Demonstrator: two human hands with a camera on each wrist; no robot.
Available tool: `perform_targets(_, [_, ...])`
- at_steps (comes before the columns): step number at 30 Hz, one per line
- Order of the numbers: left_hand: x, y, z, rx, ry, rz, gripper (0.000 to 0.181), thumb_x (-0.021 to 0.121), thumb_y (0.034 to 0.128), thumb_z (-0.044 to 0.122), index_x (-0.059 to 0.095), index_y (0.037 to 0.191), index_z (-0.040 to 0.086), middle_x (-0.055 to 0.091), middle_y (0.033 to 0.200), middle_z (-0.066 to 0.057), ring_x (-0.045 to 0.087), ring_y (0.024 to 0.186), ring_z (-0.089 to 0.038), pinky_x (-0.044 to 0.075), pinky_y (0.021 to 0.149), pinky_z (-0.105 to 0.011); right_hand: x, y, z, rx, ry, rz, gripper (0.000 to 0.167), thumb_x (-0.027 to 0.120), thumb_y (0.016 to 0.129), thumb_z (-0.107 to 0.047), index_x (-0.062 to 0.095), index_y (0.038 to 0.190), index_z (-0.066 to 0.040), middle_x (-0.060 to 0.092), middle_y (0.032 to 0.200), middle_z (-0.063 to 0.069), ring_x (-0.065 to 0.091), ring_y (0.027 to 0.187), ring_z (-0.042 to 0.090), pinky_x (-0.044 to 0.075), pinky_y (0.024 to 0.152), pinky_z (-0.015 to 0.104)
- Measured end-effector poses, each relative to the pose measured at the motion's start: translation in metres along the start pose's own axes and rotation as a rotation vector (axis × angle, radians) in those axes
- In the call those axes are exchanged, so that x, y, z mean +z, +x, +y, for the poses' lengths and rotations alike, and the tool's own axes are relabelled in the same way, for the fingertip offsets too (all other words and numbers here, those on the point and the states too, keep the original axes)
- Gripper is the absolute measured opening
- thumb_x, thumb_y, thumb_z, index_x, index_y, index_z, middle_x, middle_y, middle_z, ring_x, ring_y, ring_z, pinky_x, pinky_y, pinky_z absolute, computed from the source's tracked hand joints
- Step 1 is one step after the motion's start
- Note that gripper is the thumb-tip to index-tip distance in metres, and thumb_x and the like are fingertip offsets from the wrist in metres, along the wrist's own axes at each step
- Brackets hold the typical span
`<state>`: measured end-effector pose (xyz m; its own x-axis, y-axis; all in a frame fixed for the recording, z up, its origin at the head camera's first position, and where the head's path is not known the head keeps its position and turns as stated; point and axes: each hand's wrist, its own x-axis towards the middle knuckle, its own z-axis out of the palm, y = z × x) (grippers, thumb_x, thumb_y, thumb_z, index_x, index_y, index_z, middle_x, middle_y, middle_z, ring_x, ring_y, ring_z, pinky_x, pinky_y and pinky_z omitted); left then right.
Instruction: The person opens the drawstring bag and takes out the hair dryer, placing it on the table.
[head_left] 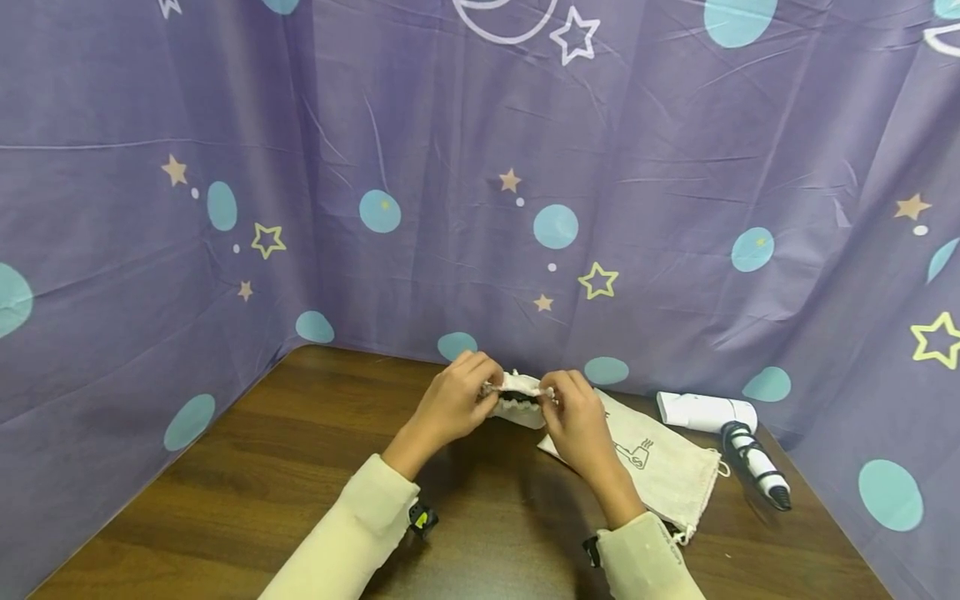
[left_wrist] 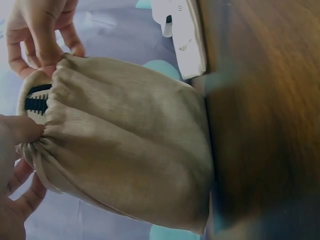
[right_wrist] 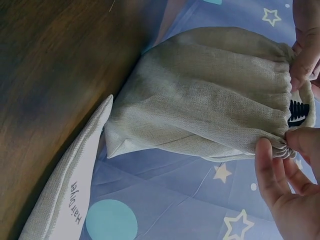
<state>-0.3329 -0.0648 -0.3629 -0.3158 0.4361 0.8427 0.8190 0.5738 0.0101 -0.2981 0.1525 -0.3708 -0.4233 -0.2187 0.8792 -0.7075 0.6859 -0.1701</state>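
A cream cloth drawstring bag [head_left: 521, 413] stands on the wooden table with its gathered mouth partly open. At the mouth's left side my left hand [head_left: 455, 398] pinches the cloth, and my right hand [head_left: 581, 423] pinches the opposite side. Inside the opening a black ridged item [left_wrist: 37, 104] shows in the left wrist view; the same dark ridges [right_wrist: 298, 111] appear in the right wrist view. The rest of the bag's contents is hidden by the cloth.
A flat cream bag [head_left: 667, 467] with a printed dryer picture lies right of the standing bag, partly behind my right forearm. Farther right lie a white cylindrical item [head_left: 707, 412] and a white-and-black item wrapped in black cord [head_left: 756, 463]. A purple curtain [head_left: 465, 275] hangs behind the table.
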Motion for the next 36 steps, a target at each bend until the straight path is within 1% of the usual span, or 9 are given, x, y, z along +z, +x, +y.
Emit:
perform_targets(6, [-0.005, 0.002, 0.002, -0.044, -0.038, -0.018, 0.025, 0.073, 0.0711, -0.004, 0.062, 0.086, 0.013, 0.061, 0.086, 0.004, 0.048, 0.076, -0.015, 0.043, 0.063, -0.028, -0.002, 0.001, 0.002, -0.003, 0.017, -0.011, 0.026, 0.072, 0.075, 0.012, 0.065, 0.092, -0.005, 0.060, 0.084, 0.009, 0.055, 0.070, 0.018, 0.049, 0.059, 0.033])
perform_targets(11, [-0.008, 0.003, 0.002, -0.088, -0.007, -0.046, 0.025, 0.071, 0.0701, -0.001, 0.060, 0.084, 0.016, 0.058, 0.084, 0.007, 0.047, 0.075, -0.014, 0.042, 0.059, -0.028, -0.005, 0.001, 0.003, 0.052, 0.055, -0.045, 0.026, 0.067, 0.075, 0.013, 0.065, 0.091, -0.006, 0.059, 0.084, 0.008, 0.055, 0.069, 0.017, 0.049, 0.059, 0.030])
perform_targets(13, [-0.009, 0.002, 0.002, -0.111, 0.002, -0.076, 0.025, 0.072, 0.0696, 0.001, 0.059, 0.084, 0.017, 0.058, 0.084, 0.008, 0.047, 0.076, -0.013, 0.042, 0.058, -0.027, -0.005, 0.000, 0.004, 0.077, 0.073, -0.056, 0.026, 0.066, 0.075, 0.013, 0.065, 0.091, -0.006, 0.059, 0.083, 0.008, 0.056, 0.068, 0.017, 0.050, 0.059, 0.029])
perform_targets(16, [-0.012, 0.002, 0.000, -0.134, -0.013, -0.154, 0.027, 0.074, 0.0699, 0.003, 0.059, 0.086, 0.019, 0.057, 0.087, 0.009, 0.047, 0.079, -0.012, 0.042, 0.060, -0.027, -0.006, 0.000, 0.006, 0.093, 0.081, -0.062, 0.025, 0.065, 0.074, 0.012, 0.066, 0.091, -0.006, 0.060, 0.082, 0.010, 0.057, 0.067, 0.016, 0.050, 0.059, 0.028])
perform_targets(20, [-0.019, 0.002, -0.004, -0.114, -0.076, -0.244, 0.031, 0.077, 0.0710, 0.002, 0.059, 0.089, 0.019, 0.056, 0.090, 0.009, 0.047, 0.084, -0.012, 0.043, 0.065, -0.028, -0.006, -0.001, 0.006, 0.093, 0.079, -0.059, 0.024, 0.066, 0.074, 0.012, 0.066, 0.091, -0.006, 0.060, 0.082, 0.009, 0.057, 0.066, 0.016, 0.049, 0.059, 0.028])
perform_targets(23, [-0.024, 0.003, -0.007, -0.089, -0.109, -0.276, 0.031, 0.077, 0.0709, 0.000, 0.059, 0.089, 0.019, 0.056, 0.091, 0.009, 0.047, 0.086, -0.012, 0.043, 0.068, -0.028, -0.006, -0.001, 0.007, 0.096, 0.085, -0.056, 0.026, 0.066, 0.073, 0.013, 0.066, 0.090, -0.006, 0.059, 0.081, 0.007, 0.057, 0.066, 0.016, 0.049, 0.059, 0.027])
perform_targets(26, [-0.027, 0.003, -0.008, -0.087, -0.112, -0.306, 0.031, 0.074, 0.0710, -0.001, 0.058, 0.089, 0.019, 0.055, 0.091, 0.009, 0.048, 0.087, -0.011, 0.044, 0.068, -0.028, -0.006, -0.002, 0.007, 0.094, 0.089, -0.057, 0.025, 0.066, 0.073, 0.013, 0.066, 0.090, -0.006, 0.058, 0.080, 0.007, 0.056, 0.066, 0.016, 0.048, 0.058, 0.027])
perform_targets(31, [-0.027, 0.002, -0.010, -0.100, -0.082, -0.306, 0.030, 0.073, 0.0719, 0.000, 0.059, 0.090, 0.020, 0.055, 0.090, 0.009, 0.050, 0.087, -0.010, 0.045, 0.068, -0.029, -0.007, -0.002, 0.008, 0.108, 0.075, -0.056, 0.023, 0.066, 0.073, 0.010, 0.067, 0.088, -0.006, 0.059, 0.079, 0.006, 0.055, 0.065, 0.016, 0.048, 0.058, 0.028])
perform_targets(36, [-0.030, 0.003, -0.010, -0.141, -0.048, -0.260, 0.026, 0.069, 0.0735, 0.001, 0.059, 0.088, 0.021, 0.054, 0.087, 0.010, 0.049, 0.084, -0.010, 0.044, 0.064, -0.029, -0.010, -0.001, 0.009, 0.116, 0.070, -0.064, 0.023, 0.065, 0.072, 0.009, 0.067, 0.088, -0.007, 0.059, 0.078, 0.006, 0.055, 0.065, 0.016, 0.048, 0.059, 0.028])
